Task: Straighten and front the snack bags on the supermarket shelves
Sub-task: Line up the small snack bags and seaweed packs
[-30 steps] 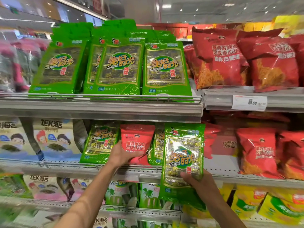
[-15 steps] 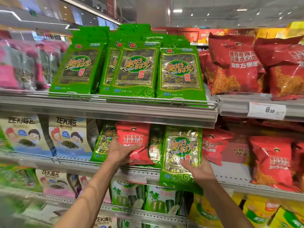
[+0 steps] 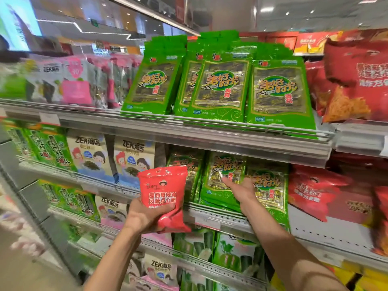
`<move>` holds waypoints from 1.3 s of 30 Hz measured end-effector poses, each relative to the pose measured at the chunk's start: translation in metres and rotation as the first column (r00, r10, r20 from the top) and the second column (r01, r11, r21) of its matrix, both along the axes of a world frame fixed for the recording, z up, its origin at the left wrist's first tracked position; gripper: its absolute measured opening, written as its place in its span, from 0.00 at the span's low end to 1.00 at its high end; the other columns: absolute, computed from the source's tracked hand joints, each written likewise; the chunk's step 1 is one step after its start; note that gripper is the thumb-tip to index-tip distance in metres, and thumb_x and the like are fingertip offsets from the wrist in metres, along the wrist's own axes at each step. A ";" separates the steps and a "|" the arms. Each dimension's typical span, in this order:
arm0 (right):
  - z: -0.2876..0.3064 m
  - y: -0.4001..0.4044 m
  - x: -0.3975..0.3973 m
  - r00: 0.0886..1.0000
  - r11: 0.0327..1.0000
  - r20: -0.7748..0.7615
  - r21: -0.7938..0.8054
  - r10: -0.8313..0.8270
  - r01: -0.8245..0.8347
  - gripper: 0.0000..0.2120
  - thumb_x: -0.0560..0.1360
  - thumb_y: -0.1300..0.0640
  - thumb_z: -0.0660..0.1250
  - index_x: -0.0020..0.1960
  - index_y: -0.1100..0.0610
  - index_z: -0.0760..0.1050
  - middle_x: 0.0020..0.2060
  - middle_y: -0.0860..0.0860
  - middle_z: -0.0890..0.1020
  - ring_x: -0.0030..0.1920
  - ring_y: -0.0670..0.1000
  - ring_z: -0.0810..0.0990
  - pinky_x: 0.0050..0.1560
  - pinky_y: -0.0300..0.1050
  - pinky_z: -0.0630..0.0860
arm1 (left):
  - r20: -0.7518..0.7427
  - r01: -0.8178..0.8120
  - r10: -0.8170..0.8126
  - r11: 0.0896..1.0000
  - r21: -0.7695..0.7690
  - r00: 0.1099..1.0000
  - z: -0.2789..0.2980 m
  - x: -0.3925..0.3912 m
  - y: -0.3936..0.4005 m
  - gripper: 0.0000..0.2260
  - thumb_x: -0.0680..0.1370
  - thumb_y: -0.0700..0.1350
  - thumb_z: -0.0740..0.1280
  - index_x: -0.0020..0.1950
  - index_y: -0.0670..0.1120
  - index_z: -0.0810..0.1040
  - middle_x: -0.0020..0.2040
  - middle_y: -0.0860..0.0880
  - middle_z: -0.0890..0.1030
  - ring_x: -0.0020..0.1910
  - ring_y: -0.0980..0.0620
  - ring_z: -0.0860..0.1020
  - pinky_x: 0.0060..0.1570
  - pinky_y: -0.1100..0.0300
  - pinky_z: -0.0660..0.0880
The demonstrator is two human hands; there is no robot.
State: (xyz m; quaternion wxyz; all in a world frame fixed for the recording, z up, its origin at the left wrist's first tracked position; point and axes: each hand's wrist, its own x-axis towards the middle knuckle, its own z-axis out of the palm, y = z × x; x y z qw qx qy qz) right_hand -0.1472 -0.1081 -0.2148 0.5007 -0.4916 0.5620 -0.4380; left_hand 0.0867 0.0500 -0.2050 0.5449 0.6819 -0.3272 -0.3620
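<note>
Sorting step: your left hand [image 3: 144, 217] grips a stray red noodle-snack bag [image 3: 163, 194] held clear of the shelf. Your right hand [image 3: 241, 189] presses flat-fingered on the green seaweed packs [image 3: 222, 181]. Next, likely: rehome the red bag with its kind, to the right.

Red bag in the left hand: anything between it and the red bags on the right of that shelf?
Yes. The right hand and forearm reach across, pressing the green seaweed bags that stand between the red bag, gripped by the left hand, and the red bags.
</note>
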 end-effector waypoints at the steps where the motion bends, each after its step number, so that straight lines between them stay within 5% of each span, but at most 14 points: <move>1: -0.003 0.000 0.003 1.000 1.000 -0.006 -0.006 0.000 -0.001 0.49 0.71 0.46 0.78 0.79 0.63 0.54 0.78 0.61 0.62 0.78 0.62 0.62 0.75 0.57 0.63 | -0.016 0.001 -0.001 1.000 0.006 1.000 -0.004 0.003 0.005 0.15 0.63 0.32 0.81 0.42 0.44 0.79 0.26 0.57 0.82 0.25 0.63 0.80 0.24 0.72 0.73; 6: -0.010 -0.001 0.010 0.986 0.999 -0.157 -0.005 0.053 -0.054 0.48 0.70 0.43 0.77 0.78 0.63 0.57 0.76 0.60 0.66 0.74 0.62 0.67 0.72 0.57 0.67 | -0.056 0.014 -0.011 0.999 0.042 0.998 -0.019 0.008 0.023 0.17 0.63 0.32 0.80 0.46 0.43 0.79 0.30 0.56 0.83 0.29 0.62 0.82 0.27 0.72 0.74; 8: -0.009 0.001 0.010 0.932 0.998 -0.362 -0.045 0.018 -0.037 0.36 0.71 0.40 0.76 0.65 0.64 0.70 0.61 0.60 0.77 0.55 0.57 0.77 0.59 0.54 0.75 | -0.052 0.002 0.000 0.999 0.042 0.999 -0.023 0.007 0.026 0.18 0.62 0.34 0.81 0.46 0.44 0.79 0.29 0.57 0.83 0.29 0.63 0.81 0.28 0.72 0.75; 10: -0.008 0.005 0.008 0.851 0.994 -0.523 -0.108 -0.037 -0.023 0.26 0.71 0.37 0.74 0.45 0.59 0.70 0.39 0.53 0.76 0.35 0.49 0.71 0.39 0.47 0.72 | -0.057 0.009 -0.006 0.999 0.043 0.998 -0.025 0.004 0.027 0.18 0.62 0.33 0.81 0.45 0.44 0.79 0.28 0.58 0.82 0.28 0.64 0.81 0.28 0.73 0.75; 12: -0.002 0.013 0.008 0.761 0.990 -0.644 -0.138 -0.073 -0.022 0.26 0.73 0.37 0.72 0.45 0.60 0.70 0.31 0.48 0.70 0.29 0.46 0.68 0.28 0.42 0.65 | -0.054 0.016 -0.013 0.999 0.041 0.998 -0.027 0.001 0.028 0.18 0.62 0.33 0.81 0.45 0.45 0.79 0.29 0.58 0.83 0.29 0.63 0.81 0.31 0.71 0.77; 14: 0.001 0.020 0.006 0.672 0.978 -0.731 -0.203 -0.120 -0.047 0.30 0.75 0.38 0.71 0.61 0.64 0.73 0.31 0.47 0.70 0.29 0.45 0.69 0.27 0.40 0.63 | -0.049 0.024 -0.023 0.999 0.037 0.999 -0.027 -0.005 0.029 0.19 0.61 0.34 0.82 0.45 0.46 0.79 0.31 0.57 0.84 0.32 0.61 0.82 0.40 0.65 0.80; 16: 0.005 0.026 0.000 0.575 0.968 -0.806 -0.233 -0.139 -0.093 0.33 0.76 0.40 0.70 0.69 0.65 0.70 0.35 0.49 0.74 0.35 0.50 0.76 0.33 0.42 0.71 | -0.043 0.041 -0.040 0.999 0.018 0.998 -0.027 -0.013 0.029 0.18 0.62 0.34 0.81 0.45 0.46 0.79 0.31 0.57 0.84 0.32 0.61 0.82 0.39 0.66 0.80; 21: 0.003 0.040 -0.021 0.349 0.959 -0.928 -0.210 -0.134 -0.190 0.15 0.77 0.46 0.71 0.49 0.57 0.74 0.38 0.49 0.75 0.40 0.52 0.77 0.38 0.45 0.76 | -0.034 0.059 -0.060 0.998 -0.031 0.998 -0.022 -0.045 0.022 0.15 0.63 0.31 0.80 0.42 0.44 0.80 0.30 0.55 0.83 0.29 0.61 0.82 0.31 0.69 0.77; 26: -0.008 0.054 -0.054 0.450 0.938 -0.883 -0.260 -0.134 -0.231 0.13 0.78 0.46 0.70 0.53 0.55 0.76 0.42 0.49 0.80 0.42 0.53 0.80 0.39 0.46 0.76 | -0.035 0.110 -0.113 0.991 -0.075 0.993 -0.014 -0.090 0.009 0.12 0.64 0.32 0.80 0.40 0.44 0.81 0.28 0.55 0.83 0.25 0.61 0.80 0.23 0.69 0.73; 28: -0.010 0.062 -0.079 0.517 0.927 -0.837 -0.320 -0.179 -0.196 0.12 0.79 0.45 0.68 0.53 0.53 0.76 0.42 0.49 0.81 0.41 0.52 0.79 0.39 0.46 0.75 | -0.025 0.163 -0.166 0.983 -0.087 0.986 -0.009 -0.113 0.002 0.14 0.63 0.36 0.82 0.44 0.45 0.81 0.33 0.54 0.85 0.30 0.58 0.83 0.27 0.66 0.77; 32: -0.013 0.079 -0.145 0.645 0.957 -0.742 -0.285 -0.183 -0.057 0.09 0.79 0.45 0.66 0.43 0.48 0.74 0.37 0.46 0.82 0.42 0.53 0.82 0.43 0.48 0.78 | -0.018 0.249 -0.254 0.959 -0.137 0.967 -0.002 -0.168 -0.016 0.18 0.62 0.39 0.83 0.49 0.46 0.82 0.39 0.53 0.86 0.36 0.56 0.85 0.31 0.67 0.77; 36: -0.023 0.103 -0.204 0.821 0.950 -0.527 -0.306 -0.221 0.059 0.11 0.76 0.53 0.72 0.36 0.53 0.76 0.26 0.47 0.77 0.33 0.46 0.78 0.40 0.43 0.70 | -0.002 0.325 -0.333 0.923 -0.204 0.943 0.000 -0.234 -0.038 0.20 0.61 0.37 0.83 0.50 0.44 0.82 0.40 0.53 0.86 0.38 0.57 0.85 0.34 0.70 0.77; 39: -0.032 0.117 -0.241 0.881 0.983 -0.454 -0.172 -0.134 0.061 0.19 0.80 0.56 0.67 0.31 0.52 0.71 0.27 0.52 0.76 0.30 0.44 0.74 0.41 0.39 0.68 | 0.030 0.360 -0.364 0.899 -0.252 0.931 0.001 -0.281 -0.057 0.21 0.62 0.38 0.83 0.51 0.47 0.81 0.40 0.56 0.86 0.38 0.60 0.84 0.34 0.71 0.76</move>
